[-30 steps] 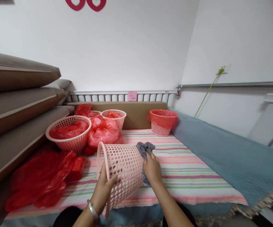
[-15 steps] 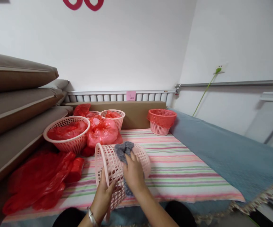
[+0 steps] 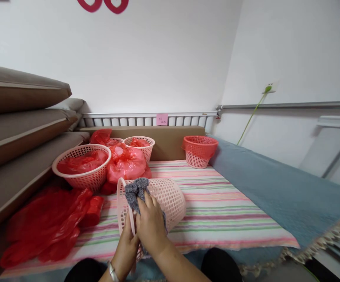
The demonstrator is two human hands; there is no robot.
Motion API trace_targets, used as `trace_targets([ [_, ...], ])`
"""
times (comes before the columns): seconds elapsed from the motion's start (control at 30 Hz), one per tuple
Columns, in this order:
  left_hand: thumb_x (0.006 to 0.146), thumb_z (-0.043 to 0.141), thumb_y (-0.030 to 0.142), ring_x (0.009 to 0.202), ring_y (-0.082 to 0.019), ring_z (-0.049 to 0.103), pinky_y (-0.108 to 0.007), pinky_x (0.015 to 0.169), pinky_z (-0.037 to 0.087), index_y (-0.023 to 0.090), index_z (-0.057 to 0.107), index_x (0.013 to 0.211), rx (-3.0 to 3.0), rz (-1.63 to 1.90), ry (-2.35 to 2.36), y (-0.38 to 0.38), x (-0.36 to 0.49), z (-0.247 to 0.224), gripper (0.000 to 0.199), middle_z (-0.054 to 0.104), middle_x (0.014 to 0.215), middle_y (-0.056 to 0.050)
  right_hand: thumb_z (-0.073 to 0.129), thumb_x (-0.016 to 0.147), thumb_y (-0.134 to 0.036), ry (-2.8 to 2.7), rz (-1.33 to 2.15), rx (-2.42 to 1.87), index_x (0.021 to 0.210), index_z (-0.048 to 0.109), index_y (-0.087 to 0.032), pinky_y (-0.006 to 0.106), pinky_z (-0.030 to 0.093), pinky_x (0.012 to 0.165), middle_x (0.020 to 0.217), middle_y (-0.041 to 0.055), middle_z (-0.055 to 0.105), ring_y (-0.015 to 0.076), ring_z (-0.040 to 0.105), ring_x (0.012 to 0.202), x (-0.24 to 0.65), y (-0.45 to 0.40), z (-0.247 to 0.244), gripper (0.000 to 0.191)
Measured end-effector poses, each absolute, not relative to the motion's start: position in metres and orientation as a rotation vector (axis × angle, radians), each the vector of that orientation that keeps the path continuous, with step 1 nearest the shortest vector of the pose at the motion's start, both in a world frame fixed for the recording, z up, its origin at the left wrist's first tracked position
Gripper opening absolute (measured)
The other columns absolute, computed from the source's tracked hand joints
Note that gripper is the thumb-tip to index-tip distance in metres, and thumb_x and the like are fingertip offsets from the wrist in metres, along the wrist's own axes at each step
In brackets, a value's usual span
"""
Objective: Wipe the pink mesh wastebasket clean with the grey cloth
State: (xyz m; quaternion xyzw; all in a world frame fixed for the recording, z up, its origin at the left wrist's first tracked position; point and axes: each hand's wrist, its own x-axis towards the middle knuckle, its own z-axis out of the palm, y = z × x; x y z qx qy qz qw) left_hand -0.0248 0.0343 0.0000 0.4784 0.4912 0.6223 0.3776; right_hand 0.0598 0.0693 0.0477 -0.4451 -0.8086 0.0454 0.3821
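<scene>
The grey cloth [image 3: 136, 190] has moved along the pink basket [image 3: 171, 199] from its base end to its rim end, so the upper side wall nearest the mouth is now under the cloth, while the wall by the base shows bare. The person's left hand [image 3: 125, 246] is closed on the rim; the right hand [image 3: 152, 225] bunches the cloth against the wall, close beside the left. The basket lies on its side over the striped sheet [image 3: 231, 219], in front of the knotted red bag [image 3: 127, 162], mouth facing left, base right, its long axis running roughly sideways.
</scene>
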Motion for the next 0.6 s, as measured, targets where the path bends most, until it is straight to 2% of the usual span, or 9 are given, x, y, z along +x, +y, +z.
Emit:
trace_targets([
  [0.1, 0.076, 0.06, 0.042, 0.132, -0.033, 0.037, -0.045, 0.102, 0.039, 0.017, 0.018, 0.141, 1.086, 1.506, 1.137, 0.029, -0.022, 0.004, 0.081, 0.039, 0.144, -0.019, 0.048, 0.078, -0.009, -2.066, 0.04, -1.194, 0.124, 0.053, -0.02, 0.038, 0.029, 0.103, 0.138, 0.0093, 0.042, 0.024, 0.037, 0.124, 0.073, 0.085, 0.04, 0.048],
  [0.17, 0.076, 0.059, 0.045, 0.123, -0.035, 0.048, -0.044, 0.091, 0.049, 0.018, 0.009, 0.142, 0.993, 1.461, 1.082, 0.026, -0.02, 0.005, 0.088, 0.038, 0.142, -0.023, 0.047, 0.078, -0.009, -2.04, -0.016, -1.292, 0.124, 0.054, -0.018, 0.038, 0.03, 0.102, 0.136, 0.011, 0.043, 0.0247, 0.038, 0.123, 0.092, 0.105, 0.033, 0.047],
  [0.27, 0.076, 0.061, 0.046, 0.114, -0.034, 0.056, -0.042, 0.086, 0.051, 0.021, 0.005, 0.141, 0.96, 1.439, 1.046, 0.024, -0.019, 0.001, 0.089, 0.04, 0.139, -0.023, 0.046, 0.079, -0.01, -1.948, -0.083, -1.53, 0.123, 0.055, -0.014, 0.036, 0.032, 0.099, 0.131, 0.0138, 0.048, 0.0262, 0.043, 0.118, 0.128, 0.138, 0.021, 0.045],
  [0.37, 0.078, 0.06, 0.046, 0.113, -0.032, 0.057, -0.042, 0.087, 0.049, 0.025, 0.006, 0.141, 0.989, 1.435, 1.03, 0.024, -0.018, -0.005, 0.085, 0.041, 0.137, -0.021, 0.045, 0.081, -0.013, -1.858, -0.089, -1.749, 0.121, 0.056, -0.012, 0.032, 0.036, 0.092, 0.124, 0.0144, 0.053, 0.026, 0.049, 0.109, 0.158, 0.16, 0.01, 0.042],
  [0.47, 0.079, 0.059, 0.043, 0.114, -0.032, 0.057, -0.043, 0.088, 0.049, 0.024, 0.007, 0.14, 1.001, 1.432, 1.032, 0.025, -0.017, -0.007, 0.083, 0.041, 0.137, -0.022, 0.044, 0.082, -0.014, -1.858, -0.137, -1.775, 0.121, 0.056, -0.013, 0.031, 0.037, 0.089, 0.122, 0.013, 0.055, 0.0253, 0.05, 0.106, 0.169, 0.164, 0.002, 0.04],
  [0.6, 0.076, 0.063, 0.034, 0.117, -0.032, 0.054, -0.042, 0.087, 0.05, 0.024, 0.019, 0.139, 1.011, 1.468, 1.063, 0.029, -0.02, 0.007, 0.078, 0.044, 0.138, -0.018, 0.044, 0.082, -0.013, -1.864, -0.193, -1.755, 0.121, 0.055, -0.014, 0.031, 0.036, 0.09, 0.123, 0.0121, 0.054, 0.0253, 0.049, 0.105, 0.167, 0.16, -0.003, 0.041],
])
